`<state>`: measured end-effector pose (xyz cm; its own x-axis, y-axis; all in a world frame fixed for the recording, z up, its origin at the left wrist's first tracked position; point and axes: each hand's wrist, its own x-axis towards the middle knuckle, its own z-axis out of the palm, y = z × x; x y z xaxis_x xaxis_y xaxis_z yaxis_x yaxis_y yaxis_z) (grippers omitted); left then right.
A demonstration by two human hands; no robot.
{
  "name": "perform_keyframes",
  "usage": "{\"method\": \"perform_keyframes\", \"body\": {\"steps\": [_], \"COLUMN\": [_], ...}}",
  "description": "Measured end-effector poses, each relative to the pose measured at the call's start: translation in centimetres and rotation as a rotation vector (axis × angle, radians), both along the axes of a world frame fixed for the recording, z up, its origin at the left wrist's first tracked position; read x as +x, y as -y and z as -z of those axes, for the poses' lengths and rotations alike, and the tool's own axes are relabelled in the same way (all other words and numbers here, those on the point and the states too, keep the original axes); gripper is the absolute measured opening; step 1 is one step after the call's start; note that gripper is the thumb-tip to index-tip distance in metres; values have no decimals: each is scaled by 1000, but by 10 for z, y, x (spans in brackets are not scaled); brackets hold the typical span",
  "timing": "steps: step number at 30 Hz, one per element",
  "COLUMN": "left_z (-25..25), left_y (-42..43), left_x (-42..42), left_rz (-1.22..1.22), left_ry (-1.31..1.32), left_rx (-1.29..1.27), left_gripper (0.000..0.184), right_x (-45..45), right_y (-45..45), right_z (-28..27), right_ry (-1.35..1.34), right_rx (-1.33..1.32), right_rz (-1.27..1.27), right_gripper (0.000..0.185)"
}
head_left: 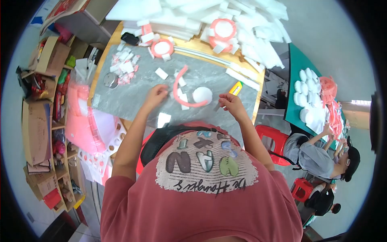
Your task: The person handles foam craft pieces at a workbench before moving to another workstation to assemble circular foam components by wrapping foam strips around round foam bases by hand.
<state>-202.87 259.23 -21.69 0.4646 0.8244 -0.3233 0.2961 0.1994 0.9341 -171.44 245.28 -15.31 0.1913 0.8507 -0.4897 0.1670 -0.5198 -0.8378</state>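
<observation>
My left hand (pixel 158 94) is loosely curled over the grey marbled tabletop (pixel 137 90), left of a curved pink foam strip (pixel 176 90), and nothing shows in it. At the strip's right end my right hand (pixel 231 104) is closed on a yellow-green utility knife (pixel 236 88). The handle points up and away; a thin blade seems to show below the fingertips. A white foam disc (pixel 202 95) lies inside the strip's curve. Small white rectangular pieces (pixel 161 73) lie around it, some partly under the strip.
Foam scraps (pixel 125 66) and a round metal tin (pixel 110 80) lie at the left. Pink rings with white centres (pixel 162 48) and stacked white foam sheets (pixel 161 16) line the back. Right, a person (pixel 314 157) sits at a green table (pixel 296 80); shelves (pixel 56 133) stand left.
</observation>
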Motion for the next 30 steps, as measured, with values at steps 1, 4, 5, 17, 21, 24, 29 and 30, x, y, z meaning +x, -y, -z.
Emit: {"method": "perform_keyframes", "body": {"steps": [1,4,5,17,21,24,29,30], "left_z": [1,30,22,16,16,14,16,16], "left_y": [-1,-4,0,25,24,23,24,24], "left_x": [-6,-37,-38,-43,-43,-44,-43,-43], "left_rz": [-60,-175,-173,-158,-210,-205,-219,-236], "left_ry": [-35,-235,-225,-566,-520,-509,-506,-493], "left_rx": [55,407,415,907,945,933,892,880], "left_gripper": [22,26,26,38,36,35,35,36], "right_x": [8,37,47,82,82,76,70,74], "right_y": [-1,-22,-32,-222,-268,-281,-273,-267], "right_z": [2,-2,-3,-71,-74,-77,-83,-79], "right_ry": [-26,187,259,1048,1224,1315,1280,1273], "right_rx": [24,177,252,491,408,238,21,5], "right_rz": [44,96,109,-68,-172,-216,-270,-261], "right_gripper": [27,28,29,52,71,70,45,45]}}
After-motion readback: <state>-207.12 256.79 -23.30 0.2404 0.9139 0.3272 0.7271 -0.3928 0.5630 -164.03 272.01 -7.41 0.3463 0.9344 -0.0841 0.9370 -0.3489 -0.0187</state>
